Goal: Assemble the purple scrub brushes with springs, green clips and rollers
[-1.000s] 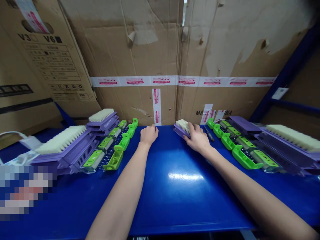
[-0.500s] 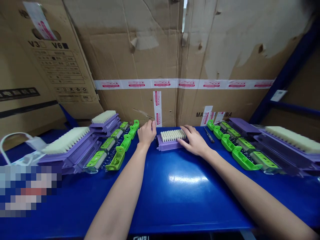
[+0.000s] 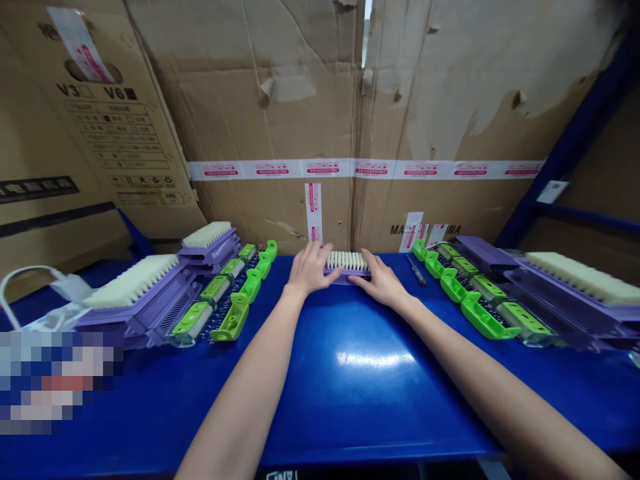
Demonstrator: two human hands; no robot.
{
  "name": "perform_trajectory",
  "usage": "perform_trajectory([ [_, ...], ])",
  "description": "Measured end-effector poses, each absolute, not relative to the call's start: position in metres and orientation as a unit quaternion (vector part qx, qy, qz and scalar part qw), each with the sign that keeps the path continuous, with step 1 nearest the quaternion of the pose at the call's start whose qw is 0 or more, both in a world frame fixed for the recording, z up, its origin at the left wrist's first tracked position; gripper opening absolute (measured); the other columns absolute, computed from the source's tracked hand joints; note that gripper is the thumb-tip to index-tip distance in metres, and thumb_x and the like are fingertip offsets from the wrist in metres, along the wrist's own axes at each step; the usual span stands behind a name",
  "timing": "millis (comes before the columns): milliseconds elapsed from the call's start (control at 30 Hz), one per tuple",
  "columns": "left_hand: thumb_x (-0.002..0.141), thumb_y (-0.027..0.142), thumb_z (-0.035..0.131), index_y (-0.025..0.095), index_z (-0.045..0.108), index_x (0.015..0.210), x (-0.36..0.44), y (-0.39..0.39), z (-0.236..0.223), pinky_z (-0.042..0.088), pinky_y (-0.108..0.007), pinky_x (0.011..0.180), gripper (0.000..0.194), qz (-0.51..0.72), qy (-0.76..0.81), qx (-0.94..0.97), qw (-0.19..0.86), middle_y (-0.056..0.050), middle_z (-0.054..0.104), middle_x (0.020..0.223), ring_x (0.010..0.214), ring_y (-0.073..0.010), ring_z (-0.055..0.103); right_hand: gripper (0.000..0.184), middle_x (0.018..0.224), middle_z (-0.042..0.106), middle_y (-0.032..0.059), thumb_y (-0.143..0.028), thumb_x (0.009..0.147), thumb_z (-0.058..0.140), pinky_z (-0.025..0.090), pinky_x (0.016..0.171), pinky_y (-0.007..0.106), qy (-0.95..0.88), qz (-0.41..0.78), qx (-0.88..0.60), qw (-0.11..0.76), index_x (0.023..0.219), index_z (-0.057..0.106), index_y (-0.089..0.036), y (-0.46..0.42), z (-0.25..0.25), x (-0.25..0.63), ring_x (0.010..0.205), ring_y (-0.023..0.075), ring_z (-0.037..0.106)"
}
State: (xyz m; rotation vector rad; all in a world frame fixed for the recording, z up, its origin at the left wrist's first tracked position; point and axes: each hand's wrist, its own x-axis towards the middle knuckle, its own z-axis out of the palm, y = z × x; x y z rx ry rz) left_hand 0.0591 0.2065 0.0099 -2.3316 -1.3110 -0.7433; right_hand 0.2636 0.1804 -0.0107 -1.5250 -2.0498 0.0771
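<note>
A purple plastic frame with a cream pleated filter [image 3: 346, 261] on top lies on the blue table near the cardboard at the back. My left hand [image 3: 311, 270] grips its left end, with the thumb along the front and the other fingers on the far side. At the right end, my right hand [image 3: 383, 277] holds it the same way, thumb in front. Both ends of the frame are hidden under my hands.
Purple frames with cream filters [image 3: 135, 280] stand at left, others [image 3: 583, 277] at right. Beside each group run green-topped clear pieces [image 3: 193, 319] and bright green brackets [image 3: 483, 317]. A screwdriver-like tool [image 3: 417, 270] lies right of my hands. Cardboard [image 3: 275, 120] walls the back.
My left hand has opened out from a curled pose and moved right onto the filter's left end. My right hand stays on the right end, and the frame sits straighter between them.
</note>
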Motion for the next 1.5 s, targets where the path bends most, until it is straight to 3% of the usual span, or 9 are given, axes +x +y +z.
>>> perform_trajectory([
  [133,0.084,0.062,0.042,0.016,0.046,0.133,0.073,0.207,0.008,0.030,-0.043,0.103,0.067,-0.209,-0.377,-0.880,0.199,-0.017,0.046,0.136,0.126,-0.0310,0.040,0.077,0.140,0.042,0.0223,-0.046,0.084,0.051,0.039,0.097,0.054,-0.787,0.018,-0.551,0.276,0.147,0.020,-0.014,0.183,-0.013,0.270,0.127,0.0357,0.043],
  [600,0.090,0.053,0.040,0.017,0.051,0.127,0.074,0.207,0.008,0.037,-0.039,0.092,0.053,-0.206,-0.394,-0.878,0.177,-0.013,0.056,0.119,0.113,-0.0276,0.048,0.084,0.144,0.037,0.0232,-0.040,0.085,0.051,0.047,0.091,0.050,-0.815,-0.008,-0.515,0.265,0.150,0.006,-0.012,0.177,-0.018,0.277,0.126,0.0344,0.045],
  [1333,0.089,0.056,0.038,0.016,0.050,0.127,0.071,0.211,0.004,0.036,-0.038,0.090,0.056,-0.202,-0.387,-0.876,0.207,-0.013,0.055,0.122,0.110,-0.0274,0.049,0.080,0.144,0.036,0.0233,-0.038,0.086,0.047,0.045,0.093,0.050,-0.818,0.005,-0.517,0.252,0.150,0.007,-0.009,0.173,-0.018,0.276,0.127,0.0346,0.044],
  [1500,0.090,0.058,0.036,0.015,0.051,0.126,0.066,0.214,0.003,0.037,-0.039,0.088,0.058,-0.210,-0.387,-0.871,0.217,-0.013,0.057,0.118,0.108,-0.0275,0.051,0.069,0.139,0.044,0.0204,-0.035,0.087,0.047,0.044,0.097,0.048,-0.812,-0.057,-0.479,0.328,0.147,0.022,-0.012,0.171,0.009,0.289,0.125,0.0315,0.047],
])
